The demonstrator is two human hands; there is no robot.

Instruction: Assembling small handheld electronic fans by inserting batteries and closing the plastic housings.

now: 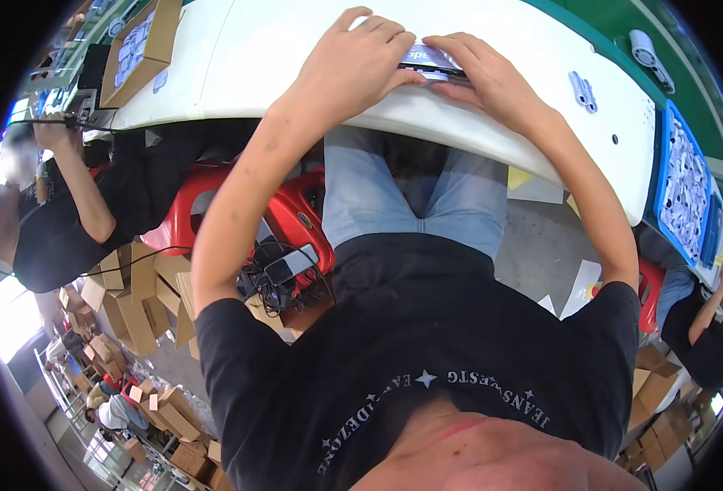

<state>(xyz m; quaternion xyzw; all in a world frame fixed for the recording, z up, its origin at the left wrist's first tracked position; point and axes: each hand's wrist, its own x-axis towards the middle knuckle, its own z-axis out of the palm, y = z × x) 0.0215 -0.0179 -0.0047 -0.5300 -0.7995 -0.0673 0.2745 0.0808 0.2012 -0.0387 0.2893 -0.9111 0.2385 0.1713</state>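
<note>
A pale lilac plastic piece [428, 57] with printed lettering and a dark edge is held at the near edge of the white table. My left hand [353, 64] grips its left end, thumb below and fingers curled above. Closed around the right end is my right hand [492, 80], the thumb underneath. Fingers cover both ends of the piece, so its full shape and exact kind are hidden. Two slim lilac plastic parts [583, 92] lie side by side on the table to the right of my right hand.
The white table [255, 61] runs across the front. A cardboard box [150, 53] of similar parts stands at its left, near a co-worker's arm [83, 180]. At the right is a blue crate [672, 147] full of parts. A larger white device [650, 59] lies on the green surface beyond.
</note>
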